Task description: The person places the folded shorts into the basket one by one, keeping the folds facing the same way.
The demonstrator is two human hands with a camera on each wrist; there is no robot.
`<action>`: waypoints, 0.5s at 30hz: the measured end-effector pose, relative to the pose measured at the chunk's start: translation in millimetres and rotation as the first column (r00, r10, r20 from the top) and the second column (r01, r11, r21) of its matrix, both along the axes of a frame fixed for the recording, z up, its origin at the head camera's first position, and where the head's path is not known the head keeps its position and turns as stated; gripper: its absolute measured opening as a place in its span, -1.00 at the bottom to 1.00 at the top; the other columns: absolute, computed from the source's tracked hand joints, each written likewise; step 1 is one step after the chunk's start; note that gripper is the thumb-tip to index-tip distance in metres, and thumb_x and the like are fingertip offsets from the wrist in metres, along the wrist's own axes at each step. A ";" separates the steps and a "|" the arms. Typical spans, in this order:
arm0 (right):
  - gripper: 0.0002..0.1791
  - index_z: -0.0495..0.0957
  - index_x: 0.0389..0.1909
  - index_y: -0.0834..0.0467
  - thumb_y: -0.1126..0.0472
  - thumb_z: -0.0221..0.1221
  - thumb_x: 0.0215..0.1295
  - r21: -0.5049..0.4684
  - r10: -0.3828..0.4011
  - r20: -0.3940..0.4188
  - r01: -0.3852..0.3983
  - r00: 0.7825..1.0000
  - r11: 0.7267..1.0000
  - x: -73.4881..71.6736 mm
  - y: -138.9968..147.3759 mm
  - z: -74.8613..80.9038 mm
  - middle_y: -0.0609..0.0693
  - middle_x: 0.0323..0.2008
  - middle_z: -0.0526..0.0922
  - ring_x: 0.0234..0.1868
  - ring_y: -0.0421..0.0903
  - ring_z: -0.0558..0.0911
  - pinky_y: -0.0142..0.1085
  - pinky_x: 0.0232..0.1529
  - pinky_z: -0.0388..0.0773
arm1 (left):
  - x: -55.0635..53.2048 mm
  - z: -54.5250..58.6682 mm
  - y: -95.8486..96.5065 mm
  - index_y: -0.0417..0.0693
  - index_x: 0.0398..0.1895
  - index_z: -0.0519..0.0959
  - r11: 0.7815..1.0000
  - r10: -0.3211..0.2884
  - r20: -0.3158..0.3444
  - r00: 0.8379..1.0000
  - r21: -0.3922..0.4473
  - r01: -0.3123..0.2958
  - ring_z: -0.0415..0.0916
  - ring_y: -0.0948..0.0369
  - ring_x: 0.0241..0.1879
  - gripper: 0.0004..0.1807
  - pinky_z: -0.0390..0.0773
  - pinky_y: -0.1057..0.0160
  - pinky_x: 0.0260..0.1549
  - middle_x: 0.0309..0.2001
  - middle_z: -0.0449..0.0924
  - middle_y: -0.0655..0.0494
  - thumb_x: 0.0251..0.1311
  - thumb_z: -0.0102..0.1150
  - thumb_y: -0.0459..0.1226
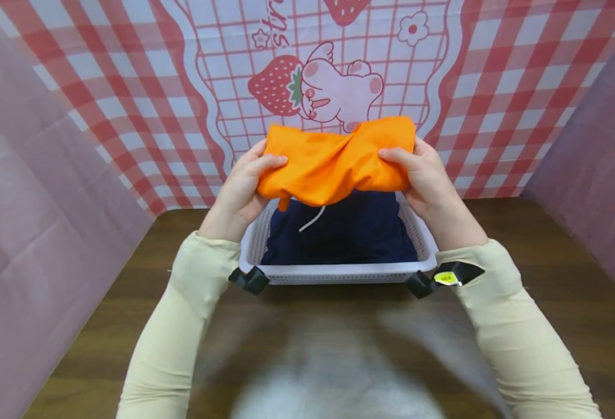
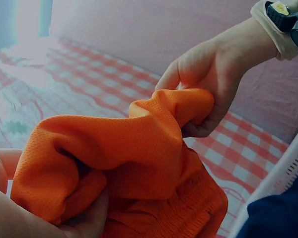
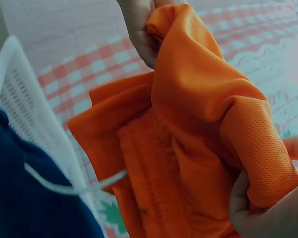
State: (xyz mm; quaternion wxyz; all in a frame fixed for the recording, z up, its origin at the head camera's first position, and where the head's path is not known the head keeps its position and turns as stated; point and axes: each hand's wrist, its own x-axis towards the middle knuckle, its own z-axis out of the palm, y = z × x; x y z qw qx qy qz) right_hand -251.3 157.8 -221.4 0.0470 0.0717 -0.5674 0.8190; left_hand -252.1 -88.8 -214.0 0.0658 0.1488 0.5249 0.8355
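Note:
A pair of orange mesh shorts (image 1: 333, 169) with a gathered elastic waistband (image 3: 151, 173) hangs folded and bunched between both hands, above a basket. My left hand (image 1: 241, 189) grips its left end, thumb on the near face. At the right end, my right hand (image 1: 430, 180) pinches the cloth between thumb and fingers. From the waistband dangles a white drawstring (image 3: 64, 189), blurred in the right wrist view. The fingers behind the cloth are mostly hidden in the head view.
Below, a white plastic basket (image 1: 338, 271) with perforated walls stands on the brown wooden table (image 1: 145, 302), holding dark navy cloth (image 1: 338, 241). A red-and-white checked cloth (image 1: 516, 87) with strawberry pictures hangs behind. Pink cloth (image 1: 29, 233) lines the sides.

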 end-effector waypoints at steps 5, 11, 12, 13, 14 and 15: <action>-0.46 0.26 0.14 0.17 0.29 0.20 0.12 0.050 0.006 0.067 -0.009 0.998 0.999 -14.8 5.2 -6.7 0.00 -0.09 0.38 -0.19 -0.13 0.49 -0.47 -0.22 0.54 | -16.8 -12.0 -0.7 -0.08 0.19 0.31 0.996 0.067 0.054 0.996 0.046 -0.070 0.39 0.12 -0.21 -0.55 0.56 0.35 -0.30 -0.10 0.34 0.02 0.20 -0.09 -0.44; -0.48 0.26 0.14 0.17 0.34 0.17 0.14 0.015 0.011 0.082 -0.012 0.997 1.000 -32.3 9.0 -13.1 -0.01 -0.10 0.38 -0.23 -0.15 0.51 -0.47 -0.24 0.55 | -33.7 -18.2 0.6 -0.06 0.15 0.36 0.991 0.122 0.095 0.988 0.043 -0.127 0.39 0.13 -0.24 -0.55 0.56 0.35 -0.34 -0.12 0.36 0.03 0.17 -0.06 -0.46; -0.47 0.25 0.14 0.17 0.36 0.16 0.14 0.005 0.011 0.077 -0.012 0.997 1.000 -34.6 9.1 -13.0 0.00 -0.10 0.38 -0.24 -0.15 0.52 -0.47 -0.25 0.55 | -36.4 -18.0 0.7 -0.08 0.13 0.37 0.990 0.124 0.100 0.987 0.048 -0.130 0.40 0.14 -0.26 -0.57 0.56 0.35 -0.37 -0.15 0.37 0.03 0.16 -0.07 -0.47; -0.47 0.25 0.15 0.17 0.36 0.16 0.14 0.000 0.011 0.074 -0.011 0.997 1.000 -36.4 9.3 -12.7 0.00 -0.10 0.38 -0.24 -0.15 0.51 -0.47 -0.25 0.55 | -39.2 -17.9 0.7 -0.09 0.10 0.38 0.990 0.125 0.103 0.987 0.055 -0.131 0.40 0.14 -0.30 -0.59 0.55 0.35 -0.40 -0.17 0.37 0.03 0.16 -0.08 -0.47; -0.46 0.25 0.15 0.17 0.36 0.16 0.14 -0.005 0.010 0.070 -0.010 0.998 1.000 -38.2 9.1 -12.3 0.00 -0.10 0.38 -0.23 -0.15 0.51 -0.47 -0.25 0.55 | -41.8 -17.8 0.4 -0.10 0.08 0.38 0.989 0.126 0.104 0.987 0.064 -0.133 0.40 0.15 -0.32 -0.60 0.55 0.35 -0.43 -0.19 0.37 0.03 0.15 -0.09 -0.48; -0.46 0.24 0.16 0.17 0.37 0.16 0.14 -0.010 0.009 0.065 -0.008 0.998 1.000 -39.9 8.9 -12.2 0.00 -0.10 0.38 -0.23 -0.15 0.52 -0.46 -0.25 0.55 | -44.8 -18.0 -0.2 -0.11 0.06 0.38 0.988 0.129 0.103 0.986 0.071 -0.136 0.41 0.16 -0.35 -0.61 0.54 0.35 -0.46 -0.21 0.37 0.03 0.15 -0.11 -0.49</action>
